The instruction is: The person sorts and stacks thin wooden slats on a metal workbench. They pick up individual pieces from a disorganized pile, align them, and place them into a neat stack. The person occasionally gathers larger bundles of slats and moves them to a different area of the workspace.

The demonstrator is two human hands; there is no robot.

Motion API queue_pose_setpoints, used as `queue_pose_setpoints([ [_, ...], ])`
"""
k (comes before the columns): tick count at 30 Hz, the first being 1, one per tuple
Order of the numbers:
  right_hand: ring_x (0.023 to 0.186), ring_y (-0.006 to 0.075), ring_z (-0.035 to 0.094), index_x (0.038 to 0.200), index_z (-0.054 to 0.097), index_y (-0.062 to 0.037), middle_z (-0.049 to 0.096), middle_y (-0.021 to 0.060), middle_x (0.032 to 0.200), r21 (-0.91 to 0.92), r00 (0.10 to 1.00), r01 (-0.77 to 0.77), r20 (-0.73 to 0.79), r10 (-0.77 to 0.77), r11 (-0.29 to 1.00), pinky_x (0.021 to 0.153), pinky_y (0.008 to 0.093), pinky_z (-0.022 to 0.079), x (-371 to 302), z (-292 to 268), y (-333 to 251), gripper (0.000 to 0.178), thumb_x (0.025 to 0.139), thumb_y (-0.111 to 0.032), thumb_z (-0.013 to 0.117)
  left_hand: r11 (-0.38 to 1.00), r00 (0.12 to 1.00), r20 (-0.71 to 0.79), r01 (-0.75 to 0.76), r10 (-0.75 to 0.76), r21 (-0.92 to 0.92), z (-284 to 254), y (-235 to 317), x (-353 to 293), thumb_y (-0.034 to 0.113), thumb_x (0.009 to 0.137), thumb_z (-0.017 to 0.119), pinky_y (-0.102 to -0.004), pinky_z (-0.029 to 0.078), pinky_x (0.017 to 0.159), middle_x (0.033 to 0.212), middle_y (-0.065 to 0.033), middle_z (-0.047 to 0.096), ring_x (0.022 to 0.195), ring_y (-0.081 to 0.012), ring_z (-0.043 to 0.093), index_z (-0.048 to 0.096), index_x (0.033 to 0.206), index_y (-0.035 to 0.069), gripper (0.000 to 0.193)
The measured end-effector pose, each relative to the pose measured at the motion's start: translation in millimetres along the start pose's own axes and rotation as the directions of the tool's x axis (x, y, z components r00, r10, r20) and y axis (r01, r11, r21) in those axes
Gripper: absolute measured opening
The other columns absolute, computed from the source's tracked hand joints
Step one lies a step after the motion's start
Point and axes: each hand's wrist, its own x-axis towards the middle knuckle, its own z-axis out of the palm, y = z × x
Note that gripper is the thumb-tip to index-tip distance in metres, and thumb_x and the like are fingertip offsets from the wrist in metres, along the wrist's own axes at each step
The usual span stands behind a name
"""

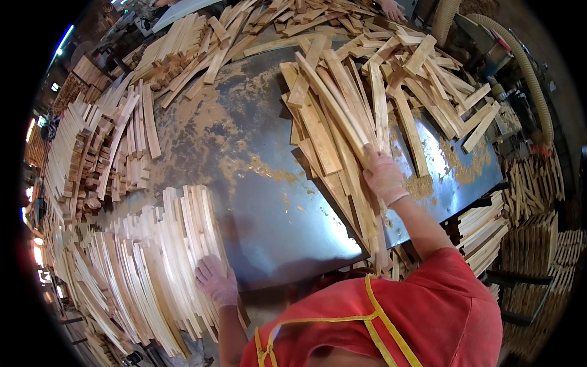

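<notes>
My right hand [385, 176], in a thin pale glove, closes its fingers on the near end of a long wooden strip [335, 105]. That strip lies at a slant on a loose pile of wooden strips [318, 137] on the metal table. My left hand [217, 281], gloved too, lies with fingers apart on the right edge of a row of stacked strips [165, 244] at the near left. The strips in that row lie side by side, and their ends are uneven.
Sawdust and chips are scattered over the metal tabletop [269, 220]. More strips are stacked at the far left [85, 147] and heaped at the back right [428, 79]. A ribbed hose [532, 79] hangs at right. Another person's hand [392, 9] shows at the far edge.
</notes>
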Motion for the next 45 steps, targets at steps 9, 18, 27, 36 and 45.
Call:
queue_pose_setpoints([
  [9, 0.13, 0.0466, 0.058, 0.161, 0.043, -0.007, 0.055, 0.0273, 0.149, 0.395, 0.998, -0.014, -0.054, 0.039, 0.919, 0.112, 0.0475, 0.049, -38.5, 31.2, 37.7, 0.087, 0.08, -0.016, 0.072, 0.999, 1.0, 0.009, 0.014, -0.014, -0.046, -3.5, 4.4, 3.3, 0.047, 0.09, 0.074, -0.0534, 0.022, 0.131, 0.171, -0.0173, 0.036, 0.156, -0.0422, 0.032, 0.031, 0.167, 0.004, 0.098],
  [18, 0.125, 0.0461, 0.061, 0.156, 0.047, -0.0073, 0.063, 0.0266, 0.133, 0.371, 0.98, 0.023, -0.19, 0.052, 0.928, 0.108, 0.0499, 0.051, 16.5, -10.4, 6.9, 0.081, 0.083, -0.023, 0.08, 0.997, 0.998, 0.066, 0.03, -0.025, -0.068, -17.6, 5.8, 1.5, 0.046, 0.092, 0.072, -0.0528, 0.02, 0.131, 0.172, -0.017, 0.034, 0.157, -0.0409, 0.031, 0.03, 0.168, 0.003, 0.097],
  [27, 0.139, 0.0403, 0.059, 0.165, 0.035, -0.004, 0.06, 0.0309, 0.147, 0.457, 0.975, -0.192, 0.191, 0.115, 0.869, 0.116, 0.0438, 0.049, 75.3, -10.0, -41.2, 0.104, 0.078, -0.026, 0.089, 0.995, 0.997, 0.079, -0.017, 0.024, -0.093, -13.7, -0.9, 3.7, 0.048, 0.092, 0.072, -0.055, 0.018, 0.132, 0.173, -0.0194, 0.03, 0.159, -0.0424, 0.027, 0.026, 0.169, 0.003, 0.1],
  [36, 0.107, 0.0291, 0.076, 0.138, 0.065, -0.0001, 0.076, 0.0174, 0.115, 0.254, 0.972, 0.083, -0.235, -0.022, 0.964, 0.091, 0.046, 0.062, 144.9, -118.3, -70.2, 0.063, 0.104, -0.053, 0.065, 0.995, 1.0, -0.003, -0.03, 0.029, -0.094, -9.2, -2.0, -5.6, 0.045, 0.088, 0.077, -0.0564, 0.023, 0.13, 0.168, -0.0193, 0.038, 0.155, -0.0434, 0.033, 0.032, 0.166, 0.003, 0.1],
  [45, 0.079, 0.0221, 0.075, 0.107, 0.07, 0.0029, 0.077, 0.0118, 0.087, 0.564, 0.998, 0.04, -0.054, -0.012, 0.825, 0.074, 0.0362, 0.063, 93.4, -155.2, -133.5, 0.053, 0.102, -0.049, 0.065, 0.997, 0.998, -0.045, -0.051, 0.049, -0.057, -9.8, -6.4, -2.5, 0.048, 0.088, 0.077, -0.0545, 0.023, 0.13, 0.168, -0.0194, 0.039, 0.155, -0.0424, 0.035, 0.032, 0.167, 0.003, 0.101],
])
